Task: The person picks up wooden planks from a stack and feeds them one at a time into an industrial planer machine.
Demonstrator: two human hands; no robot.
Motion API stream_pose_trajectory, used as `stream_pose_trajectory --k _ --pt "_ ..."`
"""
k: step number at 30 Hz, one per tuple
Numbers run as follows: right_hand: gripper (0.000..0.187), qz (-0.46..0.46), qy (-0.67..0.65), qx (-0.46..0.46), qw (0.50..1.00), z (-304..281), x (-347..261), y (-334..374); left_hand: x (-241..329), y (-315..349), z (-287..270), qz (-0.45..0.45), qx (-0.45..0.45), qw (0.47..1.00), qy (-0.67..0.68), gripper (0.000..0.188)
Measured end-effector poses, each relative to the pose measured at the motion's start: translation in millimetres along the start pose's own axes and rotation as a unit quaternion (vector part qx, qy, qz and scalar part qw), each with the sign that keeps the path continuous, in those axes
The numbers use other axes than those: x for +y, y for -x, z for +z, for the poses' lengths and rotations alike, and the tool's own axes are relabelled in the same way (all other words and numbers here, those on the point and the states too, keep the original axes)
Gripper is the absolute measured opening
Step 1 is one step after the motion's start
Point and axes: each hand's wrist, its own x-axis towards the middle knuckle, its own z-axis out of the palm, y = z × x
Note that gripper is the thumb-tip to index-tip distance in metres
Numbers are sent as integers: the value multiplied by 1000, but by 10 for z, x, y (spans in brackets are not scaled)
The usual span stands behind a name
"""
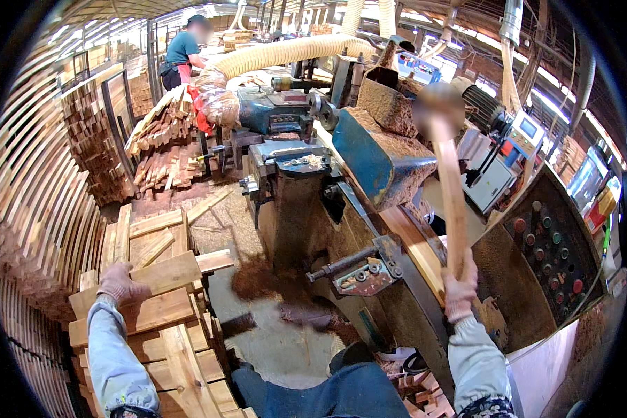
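My right hand (pixel 460 287), in a light knit glove, is closed round the lower end of a long wooden stick (pixel 451 184). The stick stands up above the machine bed; its far end is blurred. Beneath it a wooden strip (pixel 414 240) lies along the machine's guide. On the left, my gloved left hand (pixel 120 283) grips a short wooden board (pixel 166 272) on top of a stack of boards (pixel 157 317), thumb on the near side.
A woodworking machine (pixel 285 167) with a blue hood (pixel 380 160) covered in sawdust runs away ahead. A control panel (pixel 547 240) with several buttons stands right. Tall timber stacks (pixel 35 202) line the left. Farther off, a person (pixel 181 52) works beside a cream hose (pixel 292 56).
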Motion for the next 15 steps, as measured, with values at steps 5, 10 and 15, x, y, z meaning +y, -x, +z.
stream_pose_trajectory --k 5,10,15 --pt "86 -26 -56 -54 997 -65 -84 175 -39 384 -104 61 -103 988 -99 94" --pt "88 -48 92 -127 987 -1218 124 1075 -192 825 76 79 -121 986 -87 127" --pt "80 -94 275 -165 942 -2331 86 1782 -233 1478 175 137 -101 978 -120 146"
